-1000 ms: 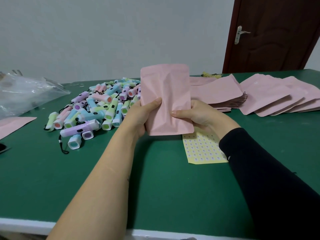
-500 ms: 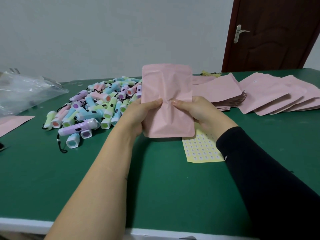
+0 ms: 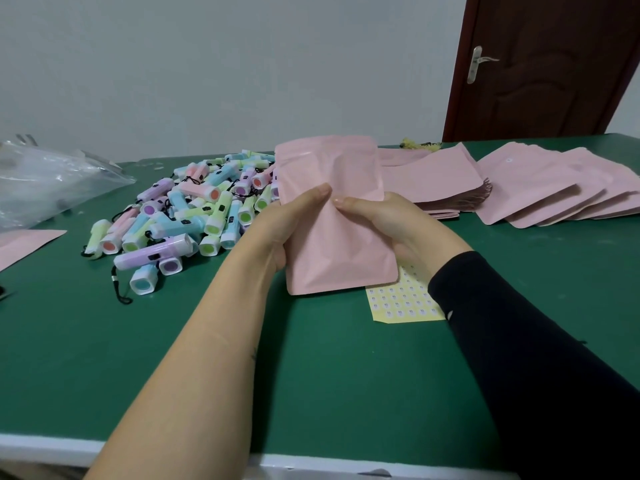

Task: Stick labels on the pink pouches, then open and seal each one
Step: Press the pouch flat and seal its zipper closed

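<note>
Head view: pink pouch (image 3: pixel 336 247) held upright off the table (image 3: pixel 173 358), just above the label sheet (image 3: pixel 405 303).
Left hand (image 3: pixel 277 230): grips the pouch's left edge, thumb on the front face; fingers behind, hidden.
Right hand (image 3: pixel 391 220): same on the right edge; thumb tips nearly meet mid-face.
Handling: looks light, thin, soft film; creases easily, likely slick. Best hold, I'd judge, is near the top edge, thumbs against fingers, to pull the mouth apart.
Label: none seen on this face; back hidden.
Surface: flat green top. Mini torches (image 3: pixel 194 209) heaped left of the sheet, spare pouches (image 3: pixel 533 188) fanned beyond it to the right, clear bag (image 3: pixel 45 181) far left.
Room: plain wall, brown door (image 3: pixel 554 64) beyond the sheet, right.
</note>
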### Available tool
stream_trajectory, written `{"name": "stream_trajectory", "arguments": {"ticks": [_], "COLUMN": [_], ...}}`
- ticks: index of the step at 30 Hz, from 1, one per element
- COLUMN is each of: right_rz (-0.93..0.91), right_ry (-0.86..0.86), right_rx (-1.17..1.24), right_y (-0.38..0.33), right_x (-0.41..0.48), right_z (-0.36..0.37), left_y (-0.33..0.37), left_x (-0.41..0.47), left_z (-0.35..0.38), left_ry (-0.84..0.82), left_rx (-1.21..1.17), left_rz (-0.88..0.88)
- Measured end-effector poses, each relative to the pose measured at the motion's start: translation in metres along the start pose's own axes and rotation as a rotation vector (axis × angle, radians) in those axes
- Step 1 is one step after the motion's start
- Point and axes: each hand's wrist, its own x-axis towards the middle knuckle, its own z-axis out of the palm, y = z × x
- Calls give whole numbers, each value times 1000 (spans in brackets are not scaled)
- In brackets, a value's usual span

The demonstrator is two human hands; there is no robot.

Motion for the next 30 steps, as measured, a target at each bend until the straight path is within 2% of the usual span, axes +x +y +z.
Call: {"name": "stream_trajectory", "arguments": {"ticks": [18, 30], "right_rz": [104, 165], "right_ry": [23, 148], "right_rx": [-23, -11], "right_y": [-1, -1], "right_x": [-1, 2], "right_z": [6, 8], "left_y": [1, -1], "left_x": [2, 2], "left_z": [2, 0], "left_ry": [44, 47], "left_rx": [9, 64], "left_rz": [-110, -41]}}
